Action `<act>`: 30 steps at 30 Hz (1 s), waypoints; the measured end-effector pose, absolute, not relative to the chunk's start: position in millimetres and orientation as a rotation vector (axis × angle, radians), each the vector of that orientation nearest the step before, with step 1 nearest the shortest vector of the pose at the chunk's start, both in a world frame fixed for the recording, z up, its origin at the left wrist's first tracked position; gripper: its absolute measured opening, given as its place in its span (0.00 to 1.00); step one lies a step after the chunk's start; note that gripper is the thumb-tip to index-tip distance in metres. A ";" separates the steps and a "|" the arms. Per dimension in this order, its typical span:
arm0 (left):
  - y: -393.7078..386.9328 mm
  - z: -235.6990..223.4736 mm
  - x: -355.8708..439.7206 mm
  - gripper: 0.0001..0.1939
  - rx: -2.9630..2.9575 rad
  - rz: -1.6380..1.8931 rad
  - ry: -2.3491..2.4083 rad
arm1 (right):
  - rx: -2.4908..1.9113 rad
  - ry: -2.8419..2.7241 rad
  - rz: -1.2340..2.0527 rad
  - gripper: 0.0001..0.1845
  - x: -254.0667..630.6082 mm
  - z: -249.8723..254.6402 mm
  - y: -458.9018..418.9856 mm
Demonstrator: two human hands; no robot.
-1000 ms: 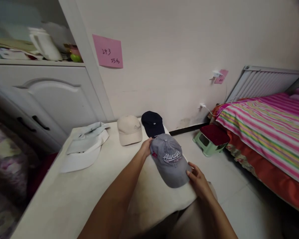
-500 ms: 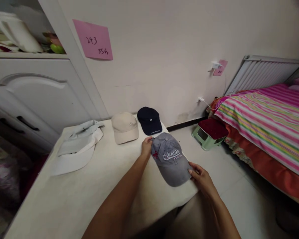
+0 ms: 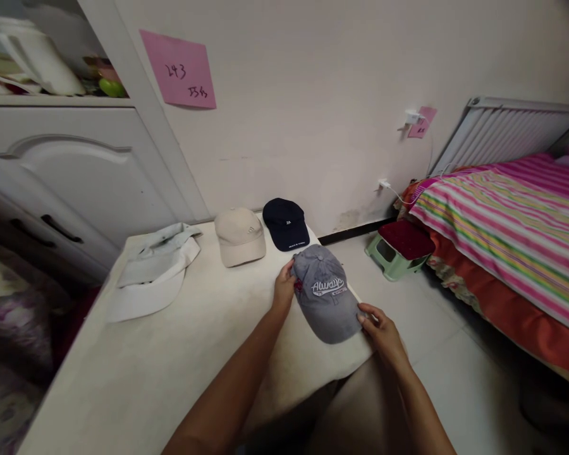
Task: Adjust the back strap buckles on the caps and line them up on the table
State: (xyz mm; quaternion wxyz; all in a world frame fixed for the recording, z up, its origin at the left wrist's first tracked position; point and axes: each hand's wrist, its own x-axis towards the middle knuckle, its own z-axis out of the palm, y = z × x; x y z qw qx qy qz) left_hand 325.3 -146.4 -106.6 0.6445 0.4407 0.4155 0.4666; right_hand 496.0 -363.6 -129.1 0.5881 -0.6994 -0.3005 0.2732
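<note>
A grey baseball cap (image 3: 323, 296) with white "Always" lettering lies at the right edge of the cream-topped table (image 3: 208, 354), its brim toward me. My left hand (image 3: 284, 285) grips the crown's left side, fingers closed at its edge. At the brim's right edge, my right hand (image 3: 380, 330) pinches the cap between thumb and fingers. Just behind sits a navy cap (image 3: 285, 225), with a beige cap (image 3: 239, 237) to its left. Farther left, white and pale grey caps (image 3: 159, 265) overlap, one brim pointing toward me.
A white cabinet (image 3: 76, 164) stands along the table's left back side. Behind the table is a wall bearing a pink paper (image 3: 180, 71). Right of the table are a green stool (image 3: 397, 249) with a dark red top and a bed with a striped cover (image 3: 497, 208).
My view has shifted slightly, so everything appears a little higher in the picture. Both hands keep their hold on the grey cap, which has barely moved on the table.
</note>
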 end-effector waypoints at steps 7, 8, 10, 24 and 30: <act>-161.7 -95.1 315.1 0.21 1.212 1.049 1.035 | -1.626 -0.726 0.662 0.23 496.6 -132.0 -362.5; -167.0 -91.0 313.6 0.21 1.256 1.056 1.043 | -1.626 -0.732 0.658 0.22 496.5 -132.0 -362.4; -176.1 -79.8 314.0 0.19 1.353 1.081 1.043 | -1.621 -0.740 0.645 0.22 496.3 -131.4 -362.5; -130.0 -42.4 337.3 0.13 1.590 0.932 1.015 | -1.622 -0.702 0.635 0.22 492.6 -125.1 -361.6; -131.4 -46.5 329.9 0.16 1.643 0.898 1.059 | -1.618 -0.696 0.629 0.21 491.3 -124.0 -361.7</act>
